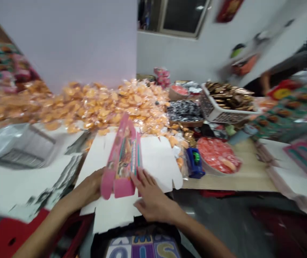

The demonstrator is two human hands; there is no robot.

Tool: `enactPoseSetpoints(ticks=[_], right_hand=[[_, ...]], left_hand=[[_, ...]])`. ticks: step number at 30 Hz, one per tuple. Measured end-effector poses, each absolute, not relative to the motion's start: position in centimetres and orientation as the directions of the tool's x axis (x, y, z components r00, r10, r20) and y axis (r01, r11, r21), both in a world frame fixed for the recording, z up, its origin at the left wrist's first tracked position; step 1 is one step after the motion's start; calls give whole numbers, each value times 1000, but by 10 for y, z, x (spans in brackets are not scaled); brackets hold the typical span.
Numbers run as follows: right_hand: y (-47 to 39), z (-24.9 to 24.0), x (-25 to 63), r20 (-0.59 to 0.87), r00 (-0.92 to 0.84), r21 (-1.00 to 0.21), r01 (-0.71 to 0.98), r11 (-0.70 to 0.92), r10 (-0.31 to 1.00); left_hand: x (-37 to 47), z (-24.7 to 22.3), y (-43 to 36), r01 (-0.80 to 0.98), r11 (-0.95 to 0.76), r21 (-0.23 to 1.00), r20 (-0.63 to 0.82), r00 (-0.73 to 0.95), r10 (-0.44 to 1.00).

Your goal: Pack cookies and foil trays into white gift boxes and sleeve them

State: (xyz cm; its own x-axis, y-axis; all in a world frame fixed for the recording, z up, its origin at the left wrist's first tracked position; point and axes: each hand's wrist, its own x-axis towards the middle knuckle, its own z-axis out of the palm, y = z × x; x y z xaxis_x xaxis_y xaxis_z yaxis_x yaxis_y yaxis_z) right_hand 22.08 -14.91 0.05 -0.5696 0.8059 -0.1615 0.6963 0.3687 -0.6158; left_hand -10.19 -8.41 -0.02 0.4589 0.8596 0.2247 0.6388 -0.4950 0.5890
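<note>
A long pink box [126, 161] with printed pictures and end flaps folded out lies between my hands, on white cardboard sheets [156, 161]. My left hand [93, 188] is against the box's left side; the box hides part of its fingers, and they look wrapped on its edge. My right hand [150, 197] rests with spread fingers on the box's right side near the close end. Behind the box spreads a heap of clear-wrapped orange pieces [89, 104].
To the right are a blue tape dispenser [195, 163], a round tub of red packets [218, 156], a tray of black packets [185, 110] and a white basket [223, 115] of brown packets. A silver bag [22, 145] lies left. Another person's arm [264, 82] shows far right.
</note>
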Motion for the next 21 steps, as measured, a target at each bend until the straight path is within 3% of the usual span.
enactPoseSetpoints(ticks=[2, 4, 7, 9, 11, 14, 17, 19, 21], right_hand=[[-143, -1, 209, -181, -383, -591, 778, 211, 906], [-128, 3, 209, -128, -272, -657, 744, 124, 954], [-116, 18, 226, 10, -392, -846, 487, 216, 920], [-113, 30, 236, 89, -509, -914, 299, 273, 856], [-104, 39, 238, 72, -519, -919, 297, 259, 852], [-75, 44, 226, 3, -307, -819, 545, 179, 952], [-46, 41, 213, 61, -65, -713, 695, 89, 996], [-40, 39, 210, 106, -11, -696, 713, 81, 994], [-48, 39, 213, 143, -80, -701, 695, 158, 987]], left_hand=[[-89, -13, -81, 607, -518, 602, 235, 486, 842], [-73, -21, -78, 621, -507, 597, 316, 398, 861], [-57, -19, -77, 691, -352, 632, 439, 55, 897], [-54, -12, -77, 709, -212, 673, 396, -104, 912], [-53, -3, -77, 705, -117, 699, 311, -153, 938], [-55, 4, -77, 681, -181, 710, 293, -51, 955], [-63, 3, -79, 624, -446, 642, 362, 266, 893], [-72, -3, -80, 594, -588, 549, 422, 410, 809], [-85, -12, -80, 607, -650, 457, 473, 453, 756]])
